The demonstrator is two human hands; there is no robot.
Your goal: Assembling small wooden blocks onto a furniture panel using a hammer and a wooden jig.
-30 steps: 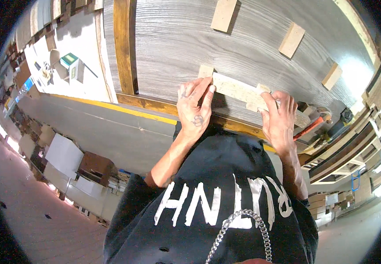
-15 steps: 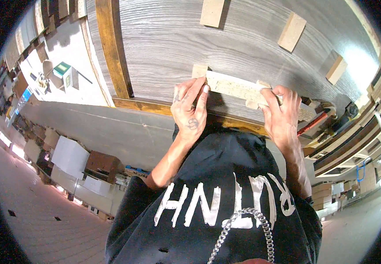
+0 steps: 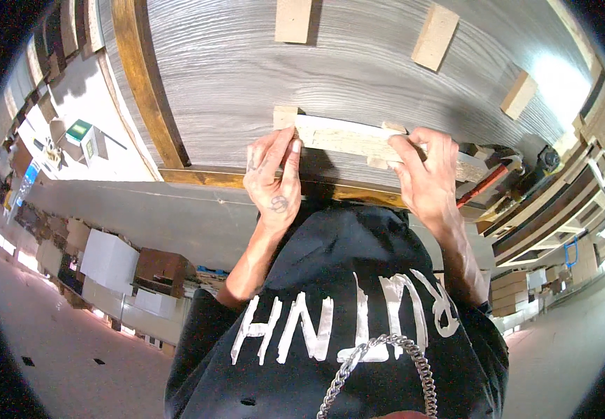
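A long, narrow particleboard strip [image 3: 344, 137] with a white edge lies across my front on a grey wood-grain panel [image 3: 225, 77]. My left hand [image 3: 273, 178] closes in a pinch at its left end, beside a small pale wood block [image 3: 286, 117]. Further right, my right hand [image 3: 426, 164] grips the strip from above with bent fingers. Another small wood piece [image 3: 378, 162] peeks out below the strip near that hand, and one more [image 3: 394, 128] shows just beyond it. The strip's underside is hidden.
Several pale blocks, one of them [image 3: 435, 36] far right, stand on the panel. A brown wooden bar [image 3: 150, 84] runs along its left. A red-handled tool [image 3: 485, 183] and a dark power tool [image 3: 543, 167] lie at right. A green-and-white box [image 3: 82, 136] sits on a white board at left.
The whole view has shifted, so panel, blocks and hands appear further left. Both hands keep their hold on the strip, with little visible change in their grip.
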